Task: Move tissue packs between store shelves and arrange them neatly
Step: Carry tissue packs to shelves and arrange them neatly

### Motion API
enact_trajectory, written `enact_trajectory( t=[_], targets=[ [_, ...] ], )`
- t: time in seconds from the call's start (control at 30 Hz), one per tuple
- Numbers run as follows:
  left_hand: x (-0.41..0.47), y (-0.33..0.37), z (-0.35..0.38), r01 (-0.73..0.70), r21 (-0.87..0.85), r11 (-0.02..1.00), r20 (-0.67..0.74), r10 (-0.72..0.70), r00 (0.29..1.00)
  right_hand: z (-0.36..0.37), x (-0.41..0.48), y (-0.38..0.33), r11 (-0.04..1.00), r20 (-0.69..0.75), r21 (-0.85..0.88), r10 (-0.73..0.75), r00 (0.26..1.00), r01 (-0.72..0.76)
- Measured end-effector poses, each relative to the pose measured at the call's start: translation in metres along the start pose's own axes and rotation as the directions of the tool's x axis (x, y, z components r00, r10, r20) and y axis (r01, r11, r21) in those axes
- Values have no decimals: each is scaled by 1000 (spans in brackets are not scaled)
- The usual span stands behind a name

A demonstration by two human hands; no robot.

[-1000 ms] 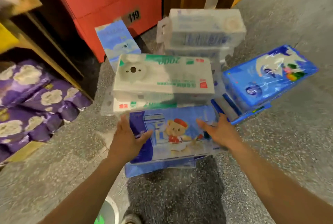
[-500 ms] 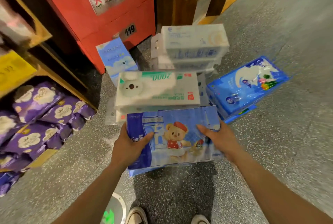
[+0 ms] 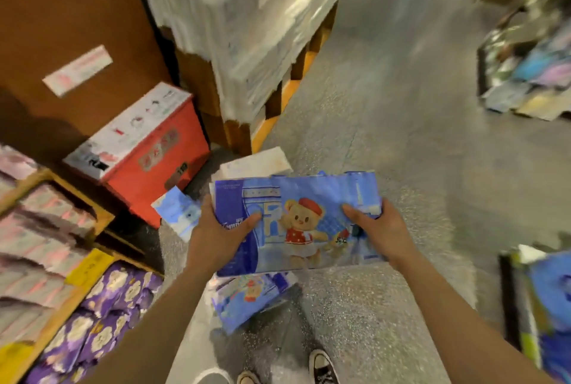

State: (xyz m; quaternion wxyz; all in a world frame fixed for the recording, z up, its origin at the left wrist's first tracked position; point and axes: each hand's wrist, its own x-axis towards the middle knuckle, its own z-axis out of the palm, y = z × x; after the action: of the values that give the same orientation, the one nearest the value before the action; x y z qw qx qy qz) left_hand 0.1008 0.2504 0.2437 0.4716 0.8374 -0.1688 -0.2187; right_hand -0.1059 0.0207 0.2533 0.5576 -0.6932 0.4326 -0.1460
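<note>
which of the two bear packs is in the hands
The upper bear pack, gripped at its ends by the left hand and right hand; the lower bear pack lies on the floor.

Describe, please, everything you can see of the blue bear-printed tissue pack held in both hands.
The blue tissue pack is flat, rectangular, wrapped in glossy plastic, printed with a bear in a red beret before an arch. It is held roughly level above the floor, printed face up. The left hand grips its left end, the right hand its right end, thumbs on top.
</note>
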Motion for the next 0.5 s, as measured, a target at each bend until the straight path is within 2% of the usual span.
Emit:
enact_trajectory(
  t=[0.13, 0.27, 0.4, 0.5],
  targets=[
    [-34, 92, -2, -127, -31, 991, 110, 129, 985, -74, -70, -50, 999, -135, 12, -28, 990, 29],
    [-74, 162, 23, -269, -17, 963, 246, 265, 932, -147, -146, -61, 997, -295, 65, -21, 955, 42],
    [-136, 212, 76, -311, -98, 945, 406, 323, 855, -215, -240, -40, 993, -499, 113, 20, 866, 42],
    [-202, 241, 127, -376, -141, 916, 514, 392, 763, -263, -319, -10, 988, -622, 155, 89, 778, 10]
  ],
)
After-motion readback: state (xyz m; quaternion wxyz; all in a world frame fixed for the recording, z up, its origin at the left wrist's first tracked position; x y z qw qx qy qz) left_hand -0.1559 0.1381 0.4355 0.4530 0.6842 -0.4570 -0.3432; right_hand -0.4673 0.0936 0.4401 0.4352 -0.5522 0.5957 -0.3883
